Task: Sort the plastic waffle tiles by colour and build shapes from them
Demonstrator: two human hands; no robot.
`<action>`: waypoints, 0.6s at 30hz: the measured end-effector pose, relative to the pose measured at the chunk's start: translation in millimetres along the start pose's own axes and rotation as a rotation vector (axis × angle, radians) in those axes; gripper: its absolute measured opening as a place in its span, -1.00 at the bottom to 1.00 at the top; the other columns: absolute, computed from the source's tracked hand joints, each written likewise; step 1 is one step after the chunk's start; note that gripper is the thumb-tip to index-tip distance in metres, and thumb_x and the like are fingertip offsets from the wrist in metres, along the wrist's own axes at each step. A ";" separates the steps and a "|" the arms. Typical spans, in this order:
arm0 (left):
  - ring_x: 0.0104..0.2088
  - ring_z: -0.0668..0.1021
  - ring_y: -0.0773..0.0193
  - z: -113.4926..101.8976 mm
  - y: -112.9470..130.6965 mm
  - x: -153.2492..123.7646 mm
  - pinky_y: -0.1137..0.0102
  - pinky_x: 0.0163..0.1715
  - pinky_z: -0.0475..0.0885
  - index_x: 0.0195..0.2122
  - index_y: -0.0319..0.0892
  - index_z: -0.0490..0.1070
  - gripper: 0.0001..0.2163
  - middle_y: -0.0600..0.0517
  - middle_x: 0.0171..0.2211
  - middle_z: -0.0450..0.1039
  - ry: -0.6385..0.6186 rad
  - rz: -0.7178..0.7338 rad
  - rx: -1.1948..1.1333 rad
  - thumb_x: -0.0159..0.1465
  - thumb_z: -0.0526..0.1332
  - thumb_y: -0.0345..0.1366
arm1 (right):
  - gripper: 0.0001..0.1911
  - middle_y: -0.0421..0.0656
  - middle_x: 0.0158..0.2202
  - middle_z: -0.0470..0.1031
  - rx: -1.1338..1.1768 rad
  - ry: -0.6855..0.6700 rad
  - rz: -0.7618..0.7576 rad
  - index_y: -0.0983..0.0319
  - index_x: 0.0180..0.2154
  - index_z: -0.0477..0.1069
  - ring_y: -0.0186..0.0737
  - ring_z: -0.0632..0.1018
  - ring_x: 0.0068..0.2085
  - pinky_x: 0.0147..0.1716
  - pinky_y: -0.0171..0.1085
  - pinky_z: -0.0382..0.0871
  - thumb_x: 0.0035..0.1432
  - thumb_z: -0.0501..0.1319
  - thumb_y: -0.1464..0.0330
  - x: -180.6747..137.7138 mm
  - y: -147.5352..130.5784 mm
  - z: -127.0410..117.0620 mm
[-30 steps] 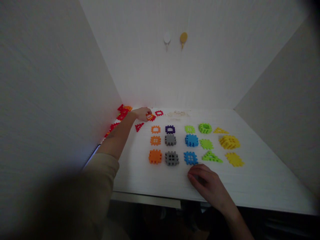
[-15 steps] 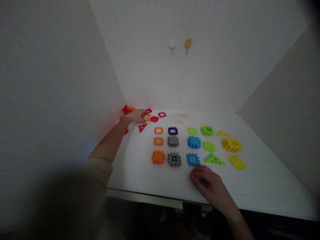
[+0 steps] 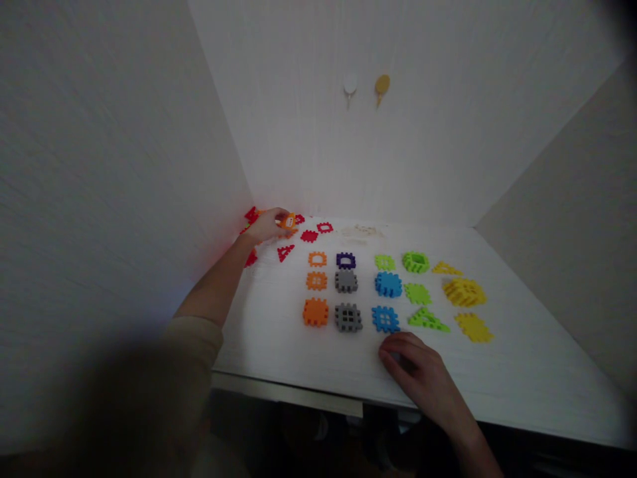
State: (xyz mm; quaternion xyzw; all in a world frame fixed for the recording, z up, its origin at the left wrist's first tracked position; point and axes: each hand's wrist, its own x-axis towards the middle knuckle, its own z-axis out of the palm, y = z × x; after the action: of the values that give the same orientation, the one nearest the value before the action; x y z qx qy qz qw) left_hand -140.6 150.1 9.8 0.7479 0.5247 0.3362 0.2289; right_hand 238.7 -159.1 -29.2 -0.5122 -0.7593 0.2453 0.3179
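My left hand [image 3: 267, 226] reaches to the back left corner, its fingers closed on an orange interlocking building piece [image 3: 288, 222], which is raised and tilted. Another bit of orange shows just below it, partly hidden. Beside that hand lie a red solid piece [image 3: 309, 236], a red frame piece [image 3: 325, 227] and a red triangle [image 3: 285, 253]. My right hand [image 3: 415, 365] rests on the table near the front edge with curled fingers, thumb and fingertips together, and nothing visible in it. Just beyond its fingertips is a blue window piece [image 3: 385, 319].
Several pieces are sorted by colour: orange [image 3: 316, 312], grey [image 3: 346, 281], dark purple [image 3: 346, 260], blue [image 3: 388, 284], green [image 3: 417, 293] and yellow [image 3: 464, 292]. A red heap [image 3: 252, 214] lies against the left wall. Two hooks [image 3: 382, 85] hang on the back wall.
My left hand has lifted slightly, and the orange piece has tipped upward in its fingers. My right hand stays where it was. The whole view has shifted a little.
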 end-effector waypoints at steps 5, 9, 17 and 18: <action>-0.15 0.52 0.18 -4.8 -2.9 -8.0 0.26 -0.06 0.40 -0.21 -0.20 0.43 -0.53 -0.13 -0.17 0.47 0.315 -0.040 -0.485 -0.20 0.43 -0.50 | -0.85 -0.10 -0.24 0.48 0.007 -0.010 -0.005 0.17 -0.29 0.47 -0.14 0.48 -0.14 -0.10 -0.14 0.39 0.19 0.15 0.29 -0.3 -0.1 -0.5; -0.15 0.52 0.26 -6.7 8.0 -33.8 0.33 -0.10 0.44 -0.20 -0.18 0.41 -0.61 -0.08 -0.19 0.47 0.391 -0.079 -0.847 -0.09 0.37 -0.52 | -0.85 -0.10 -0.24 0.48 -0.003 -0.009 -0.014 0.16 -0.29 0.47 -0.14 0.48 -0.15 -0.10 -0.13 0.39 0.20 0.14 0.29 -0.8 -0.1 -0.1; -0.19 0.54 0.29 1.5 32.7 -81.5 0.38 -0.11 0.47 -0.27 -0.21 0.41 -0.74 -0.01 -0.27 0.49 0.495 -0.223 -1.376 0.05 0.14 -0.62 | -0.84 -0.10 -0.23 0.50 -0.040 0.007 -0.033 0.16 -0.29 0.48 -0.11 0.49 -0.13 -0.08 -0.11 0.39 0.17 0.16 0.26 -1.5 2.6 1.6; -0.22 0.54 0.31 3.4 34.2 -85.1 0.40 -0.13 0.47 -0.31 -0.23 0.41 -0.75 -0.01 -0.30 0.50 0.518 -0.269 -1.428 0.04 0.11 -0.64 | -0.84 -0.10 -0.23 0.50 -0.045 0.008 -0.038 0.15 -0.29 0.48 -0.11 0.49 -0.12 -0.07 -0.11 0.40 0.17 0.16 0.26 -1.4 3.8 2.0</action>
State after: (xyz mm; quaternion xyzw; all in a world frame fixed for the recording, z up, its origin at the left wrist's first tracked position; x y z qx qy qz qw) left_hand -135.5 58.4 9.0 0.2461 0.3036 0.7268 0.5648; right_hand 240.0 -159.2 -33.5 -0.5057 -0.7728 0.2201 0.3141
